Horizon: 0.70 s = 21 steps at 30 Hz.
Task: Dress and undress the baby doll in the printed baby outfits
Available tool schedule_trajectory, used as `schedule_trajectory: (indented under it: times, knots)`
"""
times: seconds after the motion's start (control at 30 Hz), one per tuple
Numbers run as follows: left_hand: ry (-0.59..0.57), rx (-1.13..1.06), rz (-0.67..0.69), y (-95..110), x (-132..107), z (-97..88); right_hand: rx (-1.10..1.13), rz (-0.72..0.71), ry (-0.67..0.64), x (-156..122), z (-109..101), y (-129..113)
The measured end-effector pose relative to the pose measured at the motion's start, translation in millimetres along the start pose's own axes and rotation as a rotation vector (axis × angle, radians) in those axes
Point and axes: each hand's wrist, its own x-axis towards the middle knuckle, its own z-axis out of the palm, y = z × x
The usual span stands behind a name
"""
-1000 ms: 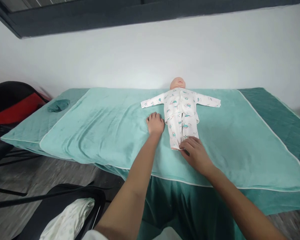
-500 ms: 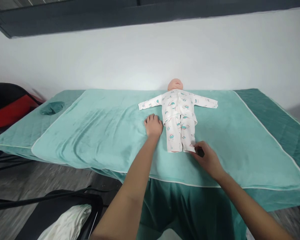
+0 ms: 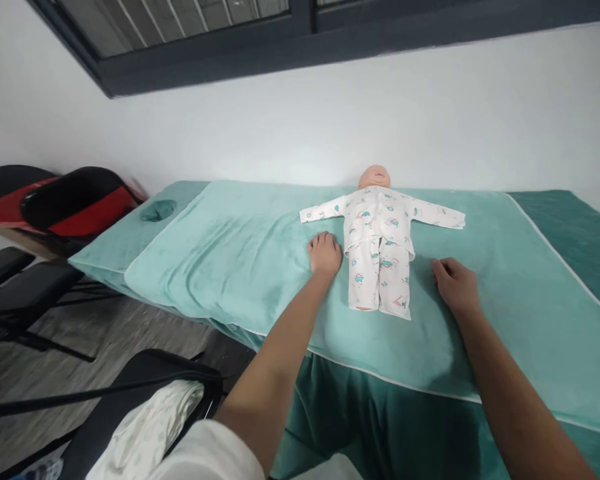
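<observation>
A baby doll (image 3: pixel 379 250) in white printed pyjamas lies on its back on a light teal towel (image 3: pixel 230 253), arms spread, bare head towards the wall. My left hand (image 3: pixel 325 254) rests on the towel just left of the doll's hip, fingers curled under, holding nothing. To the right of the doll's legs my right hand (image 3: pixel 455 286) lies on the towel a short way off, fingers loosely bent, with nothing in it.
The towel covers a dark green padded table (image 3: pixel 575 240) against a white wall. A small teal cloth (image 3: pixel 157 211) sits at its far left end. Black and red chairs (image 3: pixel 75 207) stand to the left. A black chair with white printed fabric (image 3: pixel 145 427) is at lower left.
My right hand has let go of the pyjama leg cuff and moved right onto the towel. My left hand stayed put. The view has shifted.
</observation>
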Motion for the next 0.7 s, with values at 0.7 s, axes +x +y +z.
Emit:
schedule_trajectory:
  times: [0.7]
  knots:
    - [-0.235, 0.495, -0.968, -311, -308, -188.4, 0.550, 0.091, 0.071, -4, -7, 7]
